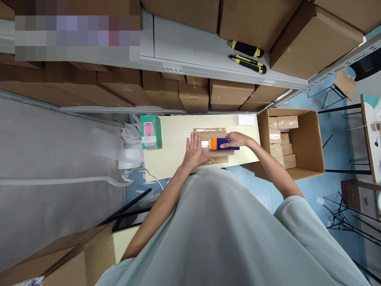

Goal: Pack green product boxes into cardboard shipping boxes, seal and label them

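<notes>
A small flat cardboard box (212,132) lies on the pale yellow table (172,155). My left hand (195,151) rests flat on the box's left part, fingers spread. My right hand (236,140) is closed round the blue handle of a blue and orange tape dispenser (218,143), which lies across the box top with clear tape showing at its orange end.
A green package with a pink item (151,132) lies at the table's left, a white card (246,119) at the far right corner. An open carton with several small taped boxes (290,143) stands right of the table. Two yellow-black utility knives (247,55) lie on the shelf above.
</notes>
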Motion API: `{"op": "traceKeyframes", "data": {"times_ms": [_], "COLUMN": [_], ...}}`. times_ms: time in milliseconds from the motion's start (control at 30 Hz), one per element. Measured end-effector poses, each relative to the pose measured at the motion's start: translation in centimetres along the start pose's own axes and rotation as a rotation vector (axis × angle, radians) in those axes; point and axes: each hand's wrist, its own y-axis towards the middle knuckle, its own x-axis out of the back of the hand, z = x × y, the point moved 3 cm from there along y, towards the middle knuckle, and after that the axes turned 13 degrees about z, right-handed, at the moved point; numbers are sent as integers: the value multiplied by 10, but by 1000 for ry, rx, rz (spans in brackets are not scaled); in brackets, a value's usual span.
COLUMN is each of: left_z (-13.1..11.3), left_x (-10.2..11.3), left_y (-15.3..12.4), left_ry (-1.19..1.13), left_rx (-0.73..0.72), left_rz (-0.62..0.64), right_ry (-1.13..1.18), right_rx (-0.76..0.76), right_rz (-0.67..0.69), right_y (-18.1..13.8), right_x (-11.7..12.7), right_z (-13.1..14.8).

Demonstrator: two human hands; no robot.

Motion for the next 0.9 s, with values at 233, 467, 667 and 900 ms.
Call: {"op": "traceKeyframes", "data": {"times_ms": [233, 467, 667, 900], "left_z": [0, 1, -2, -1], "left_x": [-8, -8, -7, -8], "left_y": [12, 12, 11, 12], "left_ry": [96, 101, 98, 90], "left_rx": [-10, -1, -3, 2], "left_rz": [55, 55, 53, 46], "right_ry": [-25, -22, -13, -12], "right_rx": [-7, -11, -11, 4], "right_rz": [-3, 6, 18, 18], "right_y": [3, 4, 4, 4], "right_x": [-1, 0, 0, -1], "right_z": [3, 2, 3, 3]}}
